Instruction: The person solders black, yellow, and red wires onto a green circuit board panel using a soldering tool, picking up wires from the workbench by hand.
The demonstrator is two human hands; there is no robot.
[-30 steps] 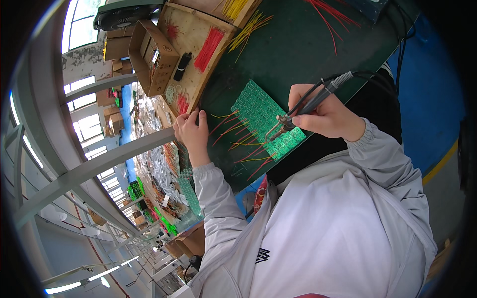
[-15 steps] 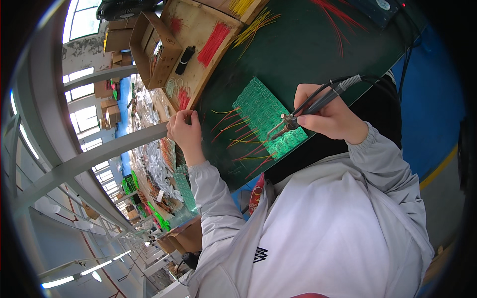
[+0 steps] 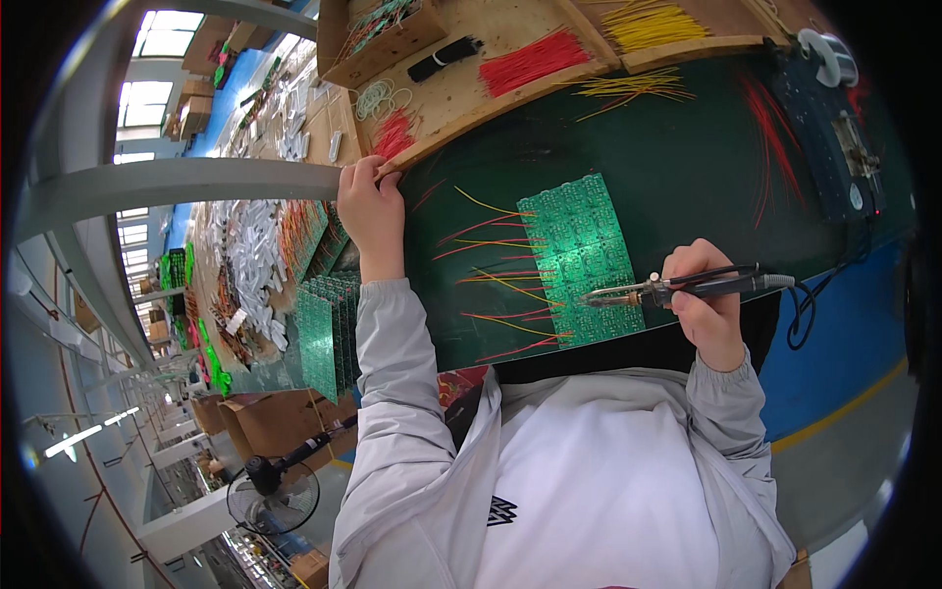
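Note:
My right hand (image 3: 708, 306) grips a soldering iron (image 3: 738, 284) with a thin metal guide alongside its tip. That tip is over the lower part of a green circuit board panel (image 3: 584, 231), though contact cannot be made out. Red and yellow wires (image 3: 496, 281) stick out from the panel's left side in a row. At the near corner of a wooden tray (image 3: 461, 134), my left hand (image 3: 373, 221) has its fingers pinched together beside a small heap of short red wires (image 3: 394, 134). Whatever is between those fingertips is hidden.
Red wire bundles (image 3: 535, 62) and yellow ones (image 3: 653, 25) fill the tray. Loose red wires (image 3: 770, 133) and a solder spool (image 3: 829, 59) on a dark device are at right. Stacked green panels (image 3: 324, 329) stand left of my arm, near a grey post (image 3: 196, 187).
My view has turned, so the panel appears straighter and more of the tray shows. The iron, still in my right hand, now lies flatter. My left hand stays by the tray's corner.

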